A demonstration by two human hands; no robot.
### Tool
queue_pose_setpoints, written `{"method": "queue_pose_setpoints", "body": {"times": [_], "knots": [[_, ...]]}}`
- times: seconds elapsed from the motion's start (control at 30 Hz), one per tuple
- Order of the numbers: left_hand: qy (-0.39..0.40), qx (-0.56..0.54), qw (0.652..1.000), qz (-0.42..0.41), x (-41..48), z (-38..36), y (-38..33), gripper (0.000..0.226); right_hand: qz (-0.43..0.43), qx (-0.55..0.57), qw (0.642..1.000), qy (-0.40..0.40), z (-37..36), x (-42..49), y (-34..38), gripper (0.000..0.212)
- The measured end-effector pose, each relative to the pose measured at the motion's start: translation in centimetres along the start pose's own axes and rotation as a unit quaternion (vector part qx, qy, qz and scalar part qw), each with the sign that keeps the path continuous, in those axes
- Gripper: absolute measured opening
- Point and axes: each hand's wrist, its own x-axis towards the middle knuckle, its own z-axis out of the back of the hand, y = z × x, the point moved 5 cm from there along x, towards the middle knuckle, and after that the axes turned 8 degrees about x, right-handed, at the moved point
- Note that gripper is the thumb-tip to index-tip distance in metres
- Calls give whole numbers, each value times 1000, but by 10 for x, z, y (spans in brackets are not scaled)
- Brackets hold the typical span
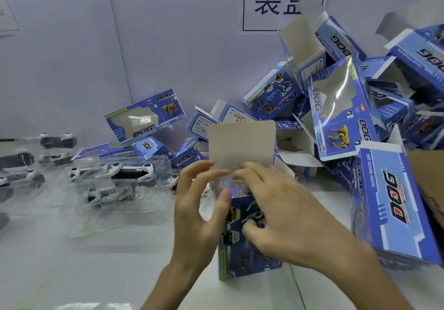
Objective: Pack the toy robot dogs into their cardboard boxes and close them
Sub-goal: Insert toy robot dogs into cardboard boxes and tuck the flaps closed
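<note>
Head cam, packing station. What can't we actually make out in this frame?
- Inside of the open box, head view: the left hand and right hand cover the opening, so whether a toy is fully in cannot be told.
- Toy dogs at far left: blurred, some cut off by the frame edge.
- Brown carton at right: cut off by the edge, contents hidden.
- Small print on the piled boxes: too small.

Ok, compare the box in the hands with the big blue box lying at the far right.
The held box stands upright; the right box lies slanted on its side. The held box has its top flap raised, with clear plastic showing at its mouth. The left hand and right hand grip the held box; no hand touches the right box. Both are blue printed cardboard.
</note>
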Motion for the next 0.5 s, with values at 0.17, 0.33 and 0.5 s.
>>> {"method": "queue_pose_setpoints", "body": {"times": [0.17,0.33,0.5], "knots": [[-4,6,1000,-26,-6,-3,2,40,-12,-48,996,79,-9,8,-2,90],[11,25,998,-52,-4,0,4,41,1,-52,995,89,-7,7,-5,90],[40,35,996,-72,-1,0,9,38,1,-28,995,100,-3,11,-5,92]]}}
